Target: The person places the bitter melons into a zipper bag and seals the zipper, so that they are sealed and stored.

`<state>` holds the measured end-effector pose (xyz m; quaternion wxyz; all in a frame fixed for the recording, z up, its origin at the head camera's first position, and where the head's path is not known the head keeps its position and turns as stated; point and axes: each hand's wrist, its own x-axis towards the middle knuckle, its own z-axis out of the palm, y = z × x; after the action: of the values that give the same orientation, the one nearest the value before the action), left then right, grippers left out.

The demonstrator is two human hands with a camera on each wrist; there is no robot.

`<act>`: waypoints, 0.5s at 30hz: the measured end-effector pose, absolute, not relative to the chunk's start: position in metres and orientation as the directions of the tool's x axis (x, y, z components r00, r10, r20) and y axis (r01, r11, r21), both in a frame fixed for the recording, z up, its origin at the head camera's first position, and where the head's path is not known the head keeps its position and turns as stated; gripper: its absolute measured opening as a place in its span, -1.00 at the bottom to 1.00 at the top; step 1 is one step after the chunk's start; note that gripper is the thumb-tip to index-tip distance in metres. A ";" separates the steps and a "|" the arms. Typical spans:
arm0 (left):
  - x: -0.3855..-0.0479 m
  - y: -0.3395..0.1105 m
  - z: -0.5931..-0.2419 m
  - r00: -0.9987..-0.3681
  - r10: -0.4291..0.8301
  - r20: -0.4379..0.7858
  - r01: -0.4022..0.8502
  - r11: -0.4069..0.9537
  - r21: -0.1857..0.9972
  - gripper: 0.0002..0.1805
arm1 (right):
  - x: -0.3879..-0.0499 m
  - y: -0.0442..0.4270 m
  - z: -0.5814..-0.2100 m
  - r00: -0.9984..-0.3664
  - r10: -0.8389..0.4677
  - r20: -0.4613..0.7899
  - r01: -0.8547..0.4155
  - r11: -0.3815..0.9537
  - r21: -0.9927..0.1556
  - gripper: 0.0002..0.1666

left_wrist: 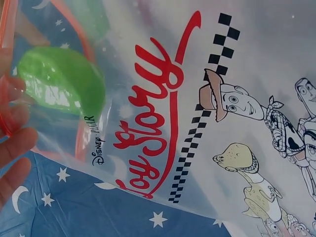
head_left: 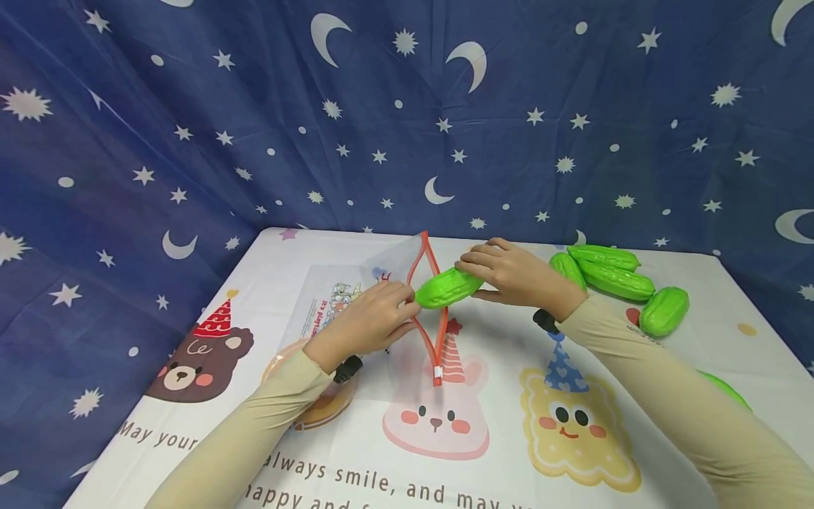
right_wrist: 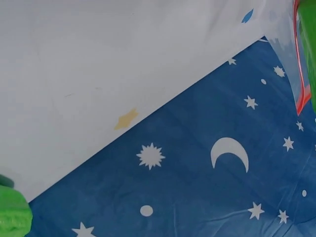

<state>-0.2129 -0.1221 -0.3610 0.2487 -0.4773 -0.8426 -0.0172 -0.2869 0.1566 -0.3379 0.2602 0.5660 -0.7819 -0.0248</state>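
A clear Toy Story zip bag (head_left: 331, 290) spreads toward the left, its orange-edged mouth pinched by the left hand (head_left: 372, 318). At that parted mouth is a bright green bitter melon (head_left: 448, 288) (how deep its tip sits, I cannot tell), its other end grasped by the right hand (head_left: 509, 272). Farther right, four more bitter melons (head_left: 617, 278) lie grouped; another (head_left: 726, 387) shows beyond the right sleeve (head_left: 674, 396).

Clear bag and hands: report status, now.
Left hand holds clear bag by its rim. Right hand grips green gourd at the bag's open mouth. Nothing else visibly in the way.
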 end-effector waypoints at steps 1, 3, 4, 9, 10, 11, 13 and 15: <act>-0.213 -0.122 -0.361 -0.423 0.794 0.435 0.811 0.547 -0.209 -0.85 | -0.287 0.156 -0.339 -0.217 -0.898 0.384 -0.873 0.355 0.336 -0.30; -0.214 -0.122 -0.360 -0.428 0.792 0.436 0.807 0.552 -0.211 -0.85 | -0.287 0.154 -0.340 -0.204 -0.896 0.394 -0.873 0.348 0.341 -0.30; -0.214 -0.122 -0.359 -0.430 0.790 0.437 0.806 0.554 -0.210 -0.85 | -0.286 0.153 -0.340 -0.198 -0.896 0.397 -0.873 0.345 0.344 -0.30; -0.216 -0.121 -0.358 -0.426 0.788 0.445 0.806 0.554 -0.209 -0.85 | -0.284 0.150 -0.341 -0.176 -0.897 0.404 -0.878 0.329 0.348 -0.31; -0.216 -0.121 -0.357 -0.424 0.788 0.447 0.807 0.552 -0.208 -0.84 | -0.284 0.150 -0.341 -0.174 -0.898 0.404 -0.879 0.327 0.348 -0.31; -0.216 -0.121 -0.357 -0.422 0.788 0.448 0.808 0.551 -0.208 -0.84 | -0.284 0.150 -0.342 -0.172 -0.899 0.403 -0.879 0.325 0.349 -0.31; -0.216 -0.121 -0.356 -0.419 0.789 0.448 0.810 0.548 -0.208 -0.84 | -0.283 0.149 -0.343 -0.172 -0.902 0.397 -0.880 0.322 0.350 -0.30; -0.215 -0.121 -0.356 -0.419 0.791 0.446 0.811 0.547 -0.208 -0.84 | -0.283 0.149 -0.344 -0.176 -0.903 0.391 -0.879 0.323 0.351 -0.30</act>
<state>-0.2154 -0.1207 -0.3558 0.2538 -0.4757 -0.8420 -0.0200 -0.2830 0.1489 -0.3441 0.2721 0.5813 -0.7666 -0.0225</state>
